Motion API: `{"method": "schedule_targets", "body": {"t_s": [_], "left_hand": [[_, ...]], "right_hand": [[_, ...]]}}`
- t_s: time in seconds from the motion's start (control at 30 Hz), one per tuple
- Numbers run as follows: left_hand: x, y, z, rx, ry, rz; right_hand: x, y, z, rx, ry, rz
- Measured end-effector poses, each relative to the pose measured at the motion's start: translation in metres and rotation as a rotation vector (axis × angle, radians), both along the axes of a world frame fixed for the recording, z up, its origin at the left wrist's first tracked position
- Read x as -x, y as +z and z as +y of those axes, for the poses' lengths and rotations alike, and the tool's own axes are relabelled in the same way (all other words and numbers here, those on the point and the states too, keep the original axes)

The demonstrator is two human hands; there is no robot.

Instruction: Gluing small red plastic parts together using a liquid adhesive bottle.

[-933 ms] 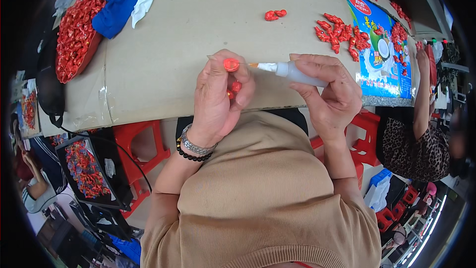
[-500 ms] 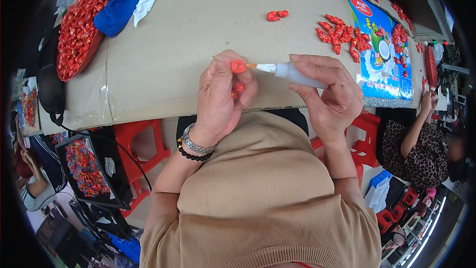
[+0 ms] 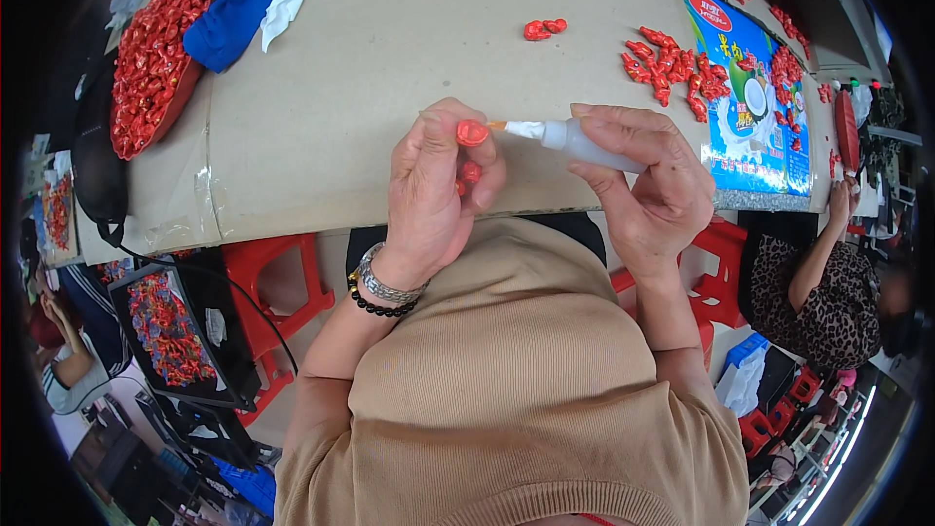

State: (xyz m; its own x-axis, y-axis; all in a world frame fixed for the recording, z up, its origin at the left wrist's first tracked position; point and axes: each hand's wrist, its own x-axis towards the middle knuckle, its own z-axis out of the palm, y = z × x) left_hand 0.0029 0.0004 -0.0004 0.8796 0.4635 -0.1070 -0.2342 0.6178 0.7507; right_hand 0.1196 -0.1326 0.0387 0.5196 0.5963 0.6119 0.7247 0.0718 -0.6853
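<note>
My left hand (image 3: 433,190) is closed, pinching a small round red piece (image 3: 472,132) between thumb and forefinger. Another small red piece (image 3: 469,173) shows inside its curled fingers. From the right, my right hand (image 3: 648,175) grips a translucent white squeeze bottle (image 3: 594,144) lying nearly level. Its thin orange-brown tip points left and meets the edge of the pinched piece, or nearly so; whether they touch I cannot tell. Both hands hover above the near edge of the table (image 3: 360,68).
A red heap of small pieces fills a tray (image 3: 161,63) at the left, beside blue and white cloths (image 3: 231,5). Loose red pieces (image 3: 672,68) lie at the right by a blue printed sheet (image 3: 726,127). Red stools (image 3: 282,282) stand below; a co-worker (image 3: 813,282) sits at the right.
The pinched red piece has turned and shifted slightly in my left fingers. The bottle and my right hand have barely moved.
</note>
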Motion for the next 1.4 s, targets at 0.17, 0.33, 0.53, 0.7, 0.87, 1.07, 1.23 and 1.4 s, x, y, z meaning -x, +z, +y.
{"method": "schedule_targets", "body": {"t_s": [0.17,0.33,0.53,0.7,0.87,1.07,1.23,1.4], "left_hand": [[0.0002,-0.001,0.0012,-0.02,0.014,0.001],[0.0001,0.0008,0.0006,-0.023,0.01,0.0],[-0.0001,-0.0019,0.0011,-0.016,0.013,-0.018],[-0.0001,-0.0018,0.0017,-0.033,0.038,-0.009],[-0.0006,-0.0009,0.0008,-0.027,0.057,0.008],[0.0011,-0.0039,0.0017,0.022,0.082,-0.017],[0.0007,-0.0038,0.0009,0.026,0.083,-0.02],[0.0005,-0.0012,0.0004,-0.015,0.068,0.013]], "right_hand": [[0.0005,0.0024,-0.0061,0.059,0.004,0.05],[-0.001,0.0006,-0.0057,0.064,0.023,0.014],[-0.0003,-0.0006,-0.0046,0.036,0.012,0.024],[0.0034,0.0037,-0.0083,0.071,0.011,0.067],[0.0065,0.0005,-0.0034,-0.005,-0.008,0.092],[0.0073,-0.0016,-0.0026,0.006,0.006,0.076],[0.008,-0.0024,-0.0023,0.003,0.005,0.086],[0.007,-0.0023,-0.0041,0.018,0.013,0.067]]}}
